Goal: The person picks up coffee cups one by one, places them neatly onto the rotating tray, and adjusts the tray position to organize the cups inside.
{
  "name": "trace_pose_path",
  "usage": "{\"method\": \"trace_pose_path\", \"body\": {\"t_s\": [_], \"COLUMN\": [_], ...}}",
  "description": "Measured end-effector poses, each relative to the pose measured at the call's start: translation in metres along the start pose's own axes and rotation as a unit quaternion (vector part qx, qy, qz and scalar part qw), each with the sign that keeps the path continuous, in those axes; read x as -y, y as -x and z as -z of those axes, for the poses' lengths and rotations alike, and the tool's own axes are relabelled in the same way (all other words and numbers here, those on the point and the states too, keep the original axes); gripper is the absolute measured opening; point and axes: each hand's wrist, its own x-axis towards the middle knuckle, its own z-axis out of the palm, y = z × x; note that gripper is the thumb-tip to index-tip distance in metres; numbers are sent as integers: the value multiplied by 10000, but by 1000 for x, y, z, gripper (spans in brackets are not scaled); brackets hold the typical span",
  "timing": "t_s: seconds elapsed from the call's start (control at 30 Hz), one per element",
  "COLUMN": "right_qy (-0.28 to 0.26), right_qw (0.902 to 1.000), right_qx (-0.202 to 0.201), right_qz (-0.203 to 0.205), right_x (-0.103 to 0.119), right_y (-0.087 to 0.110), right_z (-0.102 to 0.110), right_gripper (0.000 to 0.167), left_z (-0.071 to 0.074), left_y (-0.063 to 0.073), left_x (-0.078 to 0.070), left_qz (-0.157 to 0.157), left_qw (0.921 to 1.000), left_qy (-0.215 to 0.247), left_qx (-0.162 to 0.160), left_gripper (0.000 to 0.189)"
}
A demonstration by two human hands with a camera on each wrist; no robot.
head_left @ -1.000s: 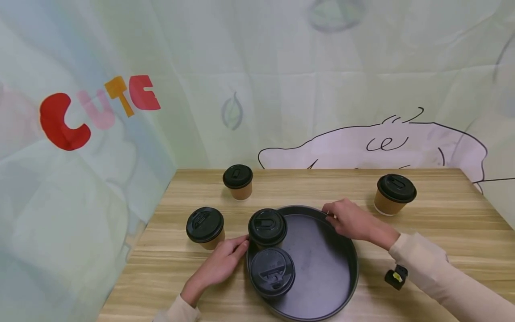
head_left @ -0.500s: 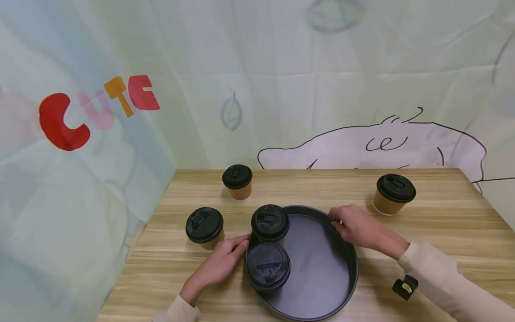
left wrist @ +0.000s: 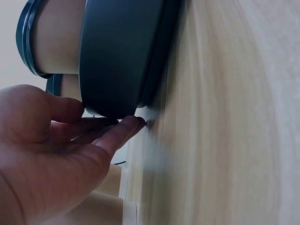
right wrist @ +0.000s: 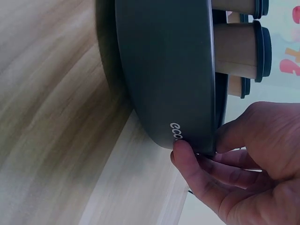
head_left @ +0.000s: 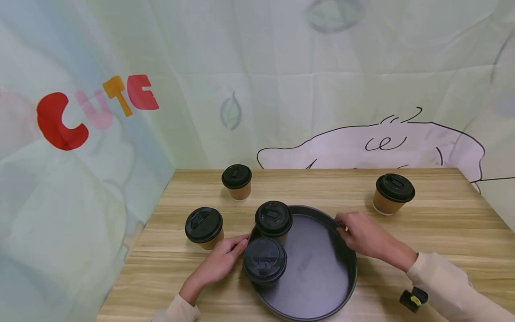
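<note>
The worktop [head_left: 161, 255] meets a printed curtain [head_left: 241, 67] along its back edge, across the middle of your head view, and its left edge slants toward the lower left. You have bare wood between the pan [head_left: 307, 268] and the back edge, and more right of your right sleeve [head_left: 462, 286]. Room is tightest at left: one lidded cup [head_left: 204, 226] stands just beside your left hand [head_left: 220, 264]; whether they touch, you cannot tell. The pan sits lower centre, its near rim close to the bottom of the frame.

Your left hand comes in from the lower left, thumb at the rim and fingers against the pan's outer wall, nearly closed on it. Your right hand [head_left: 364, 235] reaches from the lower right and pinches the rim at the pan's upper right, thumb over the rim, index finger outside by the white lettering [right wrist: 176, 131].

Inside the pan, two upright cups with black lids, the rear cup [head_left: 274, 219] and the front cup [head_left: 265, 261], stand at its left side; its dark floor shows to their right. Two more lidded cups stand behind: the back cup [head_left: 237, 179] upper left of the pan, the right cup [head_left: 393, 193] beyond your right hand.
</note>
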Motion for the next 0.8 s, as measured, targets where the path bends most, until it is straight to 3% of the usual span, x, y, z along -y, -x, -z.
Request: {"method": "trace_pose_path", "body": {"t_s": [0.17, 0.2, 0.37, 0.5, 0.63, 0.8], "right_qy": [-39, -43, -55, -55, -26, 50], "right_qw": [9999, 9999, 9997, 9996, 9995, 9993], "right_qx": [-71, -90, -196, -240, -249, -302], "right_qz": [-62, -71, -100, -136, -176, -201], "right_x": [1, 2, 5, 6, 9, 11], "right_y": [6, 7, 14, 19, 23, 28], "right_z": [0, 0, 0, -1, -1, -2], "right_gripper": [18, 19, 20, 22, 23, 25], "left_z": [3, 1, 1, 6, 10, 11], "left_y": [5, 2, 2, 8, 14, 15], "left_x": [-24, -16, -16, -44, -76, -81], "left_qz": [-203, -146, -61, -75, 178, 259], "left_qw": [9997, 9998, 9999, 9999, 9995, 9992], "left_qy": [-19, 23, 30, -1, 237, 307], "left_qx": [-108, -141, -115, -135, -57, 2], "left_gripper": [50, 51, 50, 50, 48, 44]}}
